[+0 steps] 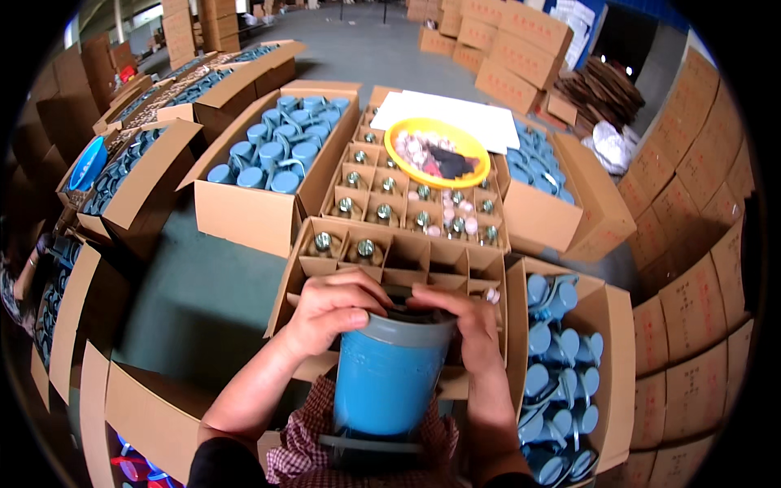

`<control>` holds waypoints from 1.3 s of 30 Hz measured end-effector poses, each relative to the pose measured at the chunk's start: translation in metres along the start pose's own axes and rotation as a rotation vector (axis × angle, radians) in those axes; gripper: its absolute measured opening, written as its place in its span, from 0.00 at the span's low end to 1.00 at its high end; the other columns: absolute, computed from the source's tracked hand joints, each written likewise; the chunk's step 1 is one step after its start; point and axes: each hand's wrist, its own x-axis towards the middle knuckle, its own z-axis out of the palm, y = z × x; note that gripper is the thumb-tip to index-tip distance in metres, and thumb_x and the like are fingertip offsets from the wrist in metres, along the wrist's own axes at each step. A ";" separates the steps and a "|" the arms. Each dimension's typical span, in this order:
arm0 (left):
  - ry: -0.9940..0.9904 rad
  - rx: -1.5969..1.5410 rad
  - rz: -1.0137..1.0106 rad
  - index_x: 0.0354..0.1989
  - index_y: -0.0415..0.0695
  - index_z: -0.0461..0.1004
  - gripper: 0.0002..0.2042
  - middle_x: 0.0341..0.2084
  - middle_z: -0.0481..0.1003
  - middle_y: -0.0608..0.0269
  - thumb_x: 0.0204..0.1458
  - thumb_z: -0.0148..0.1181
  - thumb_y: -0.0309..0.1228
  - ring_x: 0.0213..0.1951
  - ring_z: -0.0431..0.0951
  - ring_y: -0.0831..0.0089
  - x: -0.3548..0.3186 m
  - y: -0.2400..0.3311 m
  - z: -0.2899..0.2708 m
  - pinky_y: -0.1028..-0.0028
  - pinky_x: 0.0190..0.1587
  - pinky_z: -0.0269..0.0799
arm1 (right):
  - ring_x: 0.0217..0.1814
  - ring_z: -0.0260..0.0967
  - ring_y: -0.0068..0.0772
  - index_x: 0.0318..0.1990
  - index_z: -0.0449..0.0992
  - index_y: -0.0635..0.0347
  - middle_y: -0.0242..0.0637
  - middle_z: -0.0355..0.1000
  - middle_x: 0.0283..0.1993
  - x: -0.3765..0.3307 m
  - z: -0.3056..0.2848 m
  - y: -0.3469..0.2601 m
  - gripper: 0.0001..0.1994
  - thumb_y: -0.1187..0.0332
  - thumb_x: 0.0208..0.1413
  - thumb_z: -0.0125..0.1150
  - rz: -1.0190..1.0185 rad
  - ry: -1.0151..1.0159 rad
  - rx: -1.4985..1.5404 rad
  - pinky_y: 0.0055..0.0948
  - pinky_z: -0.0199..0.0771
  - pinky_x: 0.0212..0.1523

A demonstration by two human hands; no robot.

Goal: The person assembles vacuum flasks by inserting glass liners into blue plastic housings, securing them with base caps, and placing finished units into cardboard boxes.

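Note:
A blue thermos casing [389, 378] with a grey collar is upright in front of my body, above a checked cloth. My left hand [335, 307] wraps over the left side of the collar, thumb on its outside. My right hand [464, 315] grips the right side, fingers curled over the top. Something dark shows inside the collar between my hands, too shaded to make out. Just beyond my hands is a divided carton [480, 262] with a few glass liners [365, 250] with silvery necks; several of its visible cells hold none.
Another divided carton bears a white board [399, 110] and a yellow basin [486, 172] of small pale pieces and dark cloth. Cartons of blue thermos parts [561, 346] flank me. Stacked cartons [683, 317] line the right. A person's arm [26, 276] shows far left.

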 end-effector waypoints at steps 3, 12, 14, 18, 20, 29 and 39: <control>-0.123 0.039 -0.153 0.25 0.35 0.75 0.09 0.27 0.76 0.53 0.46 0.57 0.30 0.33 0.76 0.62 0.015 0.025 -0.003 0.69 0.37 0.70 | 0.46 0.73 0.43 0.43 0.75 0.72 0.50 0.75 0.41 0.000 -0.003 0.015 0.32 0.47 0.61 0.34 0.129 0.048 0.372 0.35 0.70 0.49; 0.271 -0.323 -0.348 0.44 0.35 0.73 0.20 0.44 0.74 0.54 0.57 0.47 0.42 0.47 0.72 0.67 -0.013 -0.029 0.014 0.69 0.53 0.65 | 0.51 0.71 0.40 0.40 0.77 0.70 0.46 0.76 0.40 0.013 -0.030 -0.008 0.21 0.57 0.49 0.53 -0.048 -0.231 0.369 0.38 0.62 0.57; 0.287 -0.350 -0.499 0.43 0.36 0.74 0.15 0.39 0.76 0.62 0.58 0.47 0.35 0.38 0.74 0.76 -0.027 -0.029 0.061 0.74 0.43 0.70 | 0.50 0.72 0.39 0.41 0.77 0.70 0.46 0.77 0.39 0.018 -0.035 -0.036 0.18 0.64 0.46 0.57 0.009 -0.322 0.291 0.38 0.65 0.55; 0.170 -0.933 -0.674 0.43 0.36 0.74 0.16 0.36 0.76 0.62 0.58 0.46 0.36 0.36 0.75 0.75 -0.063 -0.061 0.119 0.73 0.41 0.71 | 0.40 0.76 0.35 0.41 0.78 0.61 0.42 0.78 0.35 0.025 -0.032 -0.103 0.18 0.70 0.38 0.65 0.227 -0.405 -0.218 0.32 0.73 0.44; 0.080 -1.033 -0.742 0.43 0.36 0.74 0.16 0.35 0.77 0.62 0.58 0.46 0.36 0.35 0.75 0.75 -0.073 -0.072 0.127 0.73 0.40 0.71 | 0.34 0.76 0.38 0.37 0.79 0.57 0.41 0.77 0.31 0.024 -0.025 -0.124 0.15 0.64 0.38 0.66 0.147 -0.408 -0.623 0.31 0.73 0.37; 0.192 0.065 -0.719 0.37 0.36 0.73 0.19 0.22 0.74 0.47 0.59 0.43 0.42 0.28 0.75 0.56 -0.097 0.026 0.111 0.64 0.36 0.69 | 0.22 0.70 0.32 0.27 0.76 0.61 0.38 0.71 0.19 -0.004 -0.039 -0.126 0.13 0.65 0.32 0.70 0.459 -0.312 -0.932 0.30 0.66 0.25; 0.565 -0.100 -0.724 0.28 0.38 0.72 0.21 0.23 0.73 0.63 0.61 0.41 0.43 0.27 0.71 0.73 -0.157 -0.021 0.091 0.70 0.34 0.68 | 0.61 0.60 0.35 0.57 0.65 0.64 0.40 0.65 0.58 -0.124 -0.001 -0.029 0.24 0.67 0.53 0.55 0.081 0.103 -0.168 0.33 0.59 0.60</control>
